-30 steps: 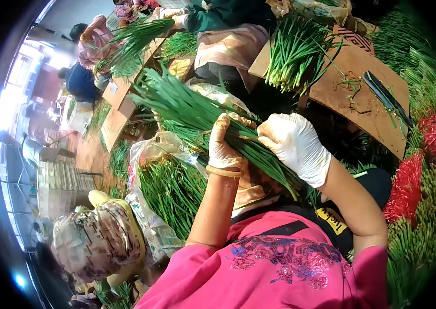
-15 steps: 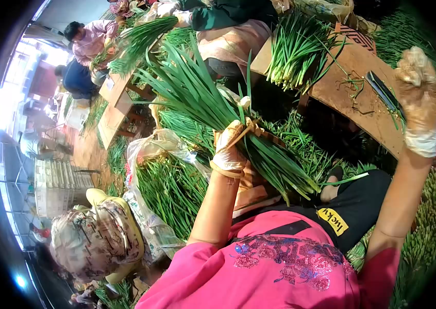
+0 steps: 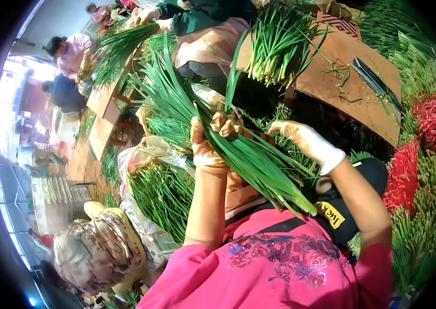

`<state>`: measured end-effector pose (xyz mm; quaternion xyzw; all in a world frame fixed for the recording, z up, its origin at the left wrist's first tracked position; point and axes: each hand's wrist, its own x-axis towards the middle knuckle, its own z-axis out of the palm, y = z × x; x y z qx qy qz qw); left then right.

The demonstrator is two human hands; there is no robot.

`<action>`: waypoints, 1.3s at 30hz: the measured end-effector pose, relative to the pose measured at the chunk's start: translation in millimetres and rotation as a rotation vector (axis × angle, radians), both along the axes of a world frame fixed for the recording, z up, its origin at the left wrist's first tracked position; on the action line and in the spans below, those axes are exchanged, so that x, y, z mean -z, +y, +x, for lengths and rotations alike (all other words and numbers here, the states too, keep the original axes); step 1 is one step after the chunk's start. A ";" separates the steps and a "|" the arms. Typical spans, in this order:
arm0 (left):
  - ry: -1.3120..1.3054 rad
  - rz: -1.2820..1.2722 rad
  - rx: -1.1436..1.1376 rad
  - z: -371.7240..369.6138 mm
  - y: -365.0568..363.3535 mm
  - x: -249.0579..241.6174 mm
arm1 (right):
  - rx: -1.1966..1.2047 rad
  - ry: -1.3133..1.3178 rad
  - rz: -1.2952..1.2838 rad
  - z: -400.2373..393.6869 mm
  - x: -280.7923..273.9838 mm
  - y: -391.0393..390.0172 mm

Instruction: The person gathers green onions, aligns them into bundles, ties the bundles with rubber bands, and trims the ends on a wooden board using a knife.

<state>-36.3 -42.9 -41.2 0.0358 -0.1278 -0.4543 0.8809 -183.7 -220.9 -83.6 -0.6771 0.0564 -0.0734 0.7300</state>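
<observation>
A thick bunch of long flat green leaves, like garlic chives, lies slantwise across my lap, its pale cut ends toward my right knee. My left hand, in a stained whitish glove, is wrapped round the middle of it. My right hand, gloved too, is just right of the bunch with its fingers stretched toward it, apart from the leaves as far as I can see. Behind, on a low wooden table, lie another bunch of chives and a dark-bladed knife.
Red plastic strands lie at my right, beside many stacked green bundles. An open plastic bag of chives stands at my left, near a person in a patterned head covering. Across from me a person in green sleeves holds leaves.
My right hand has come down and left from beside the table to near the bunch. My left hand still grips the chives, now turned slightly. The view has shifted a little.
</observation>
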 end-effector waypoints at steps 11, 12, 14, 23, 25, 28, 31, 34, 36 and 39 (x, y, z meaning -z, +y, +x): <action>0.012 0.254 0.001 -13.9 -91.2 -64.2 | 0.085 0.263 0.507 -65.3 -61.7 41.4; 0.012 0.220 0.087 -19.9 -110.0 -72.9 | 0.181 0.266 0.467 -67.0 -57.3 41.2; -0.139 0.291 0.223 -30.1 -147.0 -76.9 | 0.370 0.282 0.377 -70.5 -48.7 41.1; -0.737 0.635 -0.229 -40.1 -150.9 99.6 | 0.744 0.307 0.977 -94.3 55.2 -18.2; -0.583 0.816 0.265 -70.3 -127.2 135.3 | 0.774 0.297 0.931 -88.5 63.3 -15.0; -0.087 0.703 0.644 -110.1 -116.5 123.8 | 0.762 0.291 0.739 -84.2 73.8 -13.0; -0.308 0.860 0.760 -110.9 -114.4 137.1 | 0.877 0.313 0.656 -91.8 68.0 -7.4; -0.050 0.847 0.747 -109.4 -108.1 126.4 | 0.895 0.293 0.529 -103.7 72.7 1.5; -0.048 0.799 0.800 -110.6 -103.3 125.3 | 0.997 0.468 0.532 -106.0 74.6 8.8; -0.291 0.821 0.906 -126.3 -94.5 134.2 | 0.857 0.389 0.546 -116.1 97.0 2.6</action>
